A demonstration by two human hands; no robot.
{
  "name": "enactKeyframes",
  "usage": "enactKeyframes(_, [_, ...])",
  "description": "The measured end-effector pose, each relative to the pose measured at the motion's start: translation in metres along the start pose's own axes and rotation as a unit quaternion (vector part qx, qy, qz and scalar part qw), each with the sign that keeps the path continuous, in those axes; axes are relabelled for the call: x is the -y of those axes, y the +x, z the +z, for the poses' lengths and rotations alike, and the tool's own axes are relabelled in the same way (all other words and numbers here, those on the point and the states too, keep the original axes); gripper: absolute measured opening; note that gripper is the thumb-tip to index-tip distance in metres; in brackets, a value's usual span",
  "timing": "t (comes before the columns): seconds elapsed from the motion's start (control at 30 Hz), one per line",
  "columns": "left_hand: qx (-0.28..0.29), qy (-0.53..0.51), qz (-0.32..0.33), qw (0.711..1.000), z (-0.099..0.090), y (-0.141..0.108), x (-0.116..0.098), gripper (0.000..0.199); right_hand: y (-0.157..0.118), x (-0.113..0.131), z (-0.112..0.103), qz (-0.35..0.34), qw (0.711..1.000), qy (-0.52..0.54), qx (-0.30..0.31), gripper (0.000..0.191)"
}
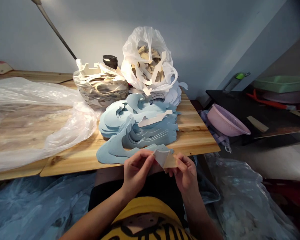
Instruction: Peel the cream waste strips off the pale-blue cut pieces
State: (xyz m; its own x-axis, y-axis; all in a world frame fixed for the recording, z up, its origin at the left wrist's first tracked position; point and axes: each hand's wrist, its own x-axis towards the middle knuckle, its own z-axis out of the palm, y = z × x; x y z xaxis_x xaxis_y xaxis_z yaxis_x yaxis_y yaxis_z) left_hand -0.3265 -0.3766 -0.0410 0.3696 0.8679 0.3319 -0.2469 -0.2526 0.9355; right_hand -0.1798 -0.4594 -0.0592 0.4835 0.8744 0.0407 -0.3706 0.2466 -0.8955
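The left hand (136, 172) is pinching a white liner (162, 157) in a narrow grip, while the right hand (186, 174) is pinching a tan foam strip (170, 162) joined to it, held just off the bench (191, 133) edge, before pale blue shoe-shaped cut-outs (150, 138).

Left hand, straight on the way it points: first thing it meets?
The pale piece already pinched in the left hand's fingers. Past it come the tan piece and the right hand, though depth is hard to judge here.
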Motion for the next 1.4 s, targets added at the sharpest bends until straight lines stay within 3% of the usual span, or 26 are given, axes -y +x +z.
enactKeyframes(0.17, [-0.17,-0.025,-0.042,0.984,-0.013,0.008,0.023,0.024,0.012,0.0,-0.024,0.029,0.989,0.081,-0.124,0.02])
enactKeyframes(0.3, [-0.203,-0.051,-0.055,0.976,-0.023,0.016,0.031,0.027,0.024,0.004,-0.055,0.038,0.977,0.141,-0.156,0.019])
enactKeyframes(0.43, [-0.276,-0.062,-0.008,0.959,-0.032,0.023,0.028,0.028,0.043,0.02,-0.09,-0.068,0.968,0.175,-0.166,0.036])
enactKeyframes(0.53, [-0.32,0.016,0.054,0.946,-0.03,0.022,0.023,0.027,0.047,0.028,-0.096,-0.139,0.967,0.095,-0.192,0.045])
enactKeyframes(0.6, [-0.313,0.056,0.086,0.944,-0.022,0.019,0.02,0.027,0.039,0.025,-0.081,-0.138,0.972,-0.023,-0.189,0.033])
enactKeyframes(0.67, [-0.289,0.046,0.087,0.952,-0.012,0.014,0.02,0.026,0.029,0.019,-0.056,-0.145,0.96,-0.191,-0.144,0.021])
enactKeyframes(0.73, [-0.256,0.005,0.054,0.965,-0.005,0.012,0.021,0.026,0.021,0.014,-0.029,-0.181,0.916,-0.352,-0.071,0.016])
enactKeyframes(0.8, [-0.219,-0.049,0.014,0.974,-0.001,0.011,0.024,0.027,0.021,0.011,-0.01,-0.232,0.865,-0.445,-0.013,0.017])
enactKeyframes(0.9, [-0.175,-0.123,-0.026,0.977,-0.002,0.013,0.026,0.028,0.034,0.011,0.004,-0.29,0.826,-0.482,0.03,0.028])
enactKeyframes(1.07, [-0.119,-0.211,-0.105,0.964,-0.005,0.015,0.023,0.033,0.052,0.005,0.011,-0.308,0.812,-0.487,0.094,0.021])
enactKeyframes(1.4, [0.027,-0.382,-0.228,0.895,-0.012,0.024,0.027,0.031,0.052,-0.014,0.013,-0.316,0.803,-0.505,0.021,0.013])
